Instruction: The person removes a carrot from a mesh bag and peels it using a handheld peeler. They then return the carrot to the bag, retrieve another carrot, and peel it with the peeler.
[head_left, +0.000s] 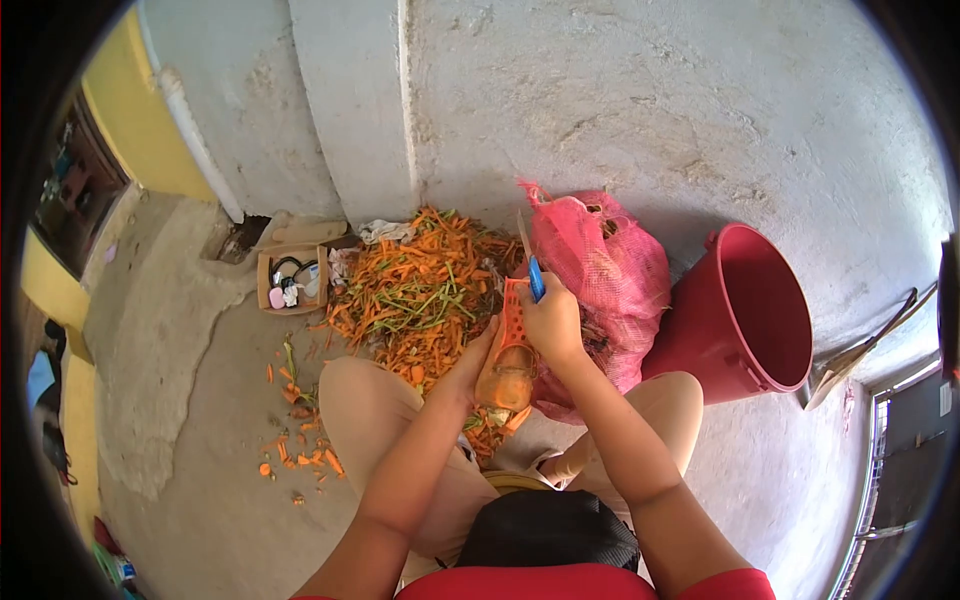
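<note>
In the middle of the head view my right hand (552,318) is closed around the blue handle of a knife (537,278), its narrow blade pointing up toward the wall. Beside it my left hand (474,358) grips a clear plastic container (507,380) with an orange part full of holes (514,311) at its upper end. My right fingers are right at that orange part. Behind my hands lies a large heap of orange and green vegetable peelings (420,280). Some scraps show below the container, between my legs.
A pink mesh sack (610,270) stands against the wall, with a red bucket (735,320) to its right. A small cardboard box (292,280) with odds and ends sits left of the heap. Loose carrot scraps (300,452) lie on the floor, and a dustpan (850,365) leans at far right.
</note>
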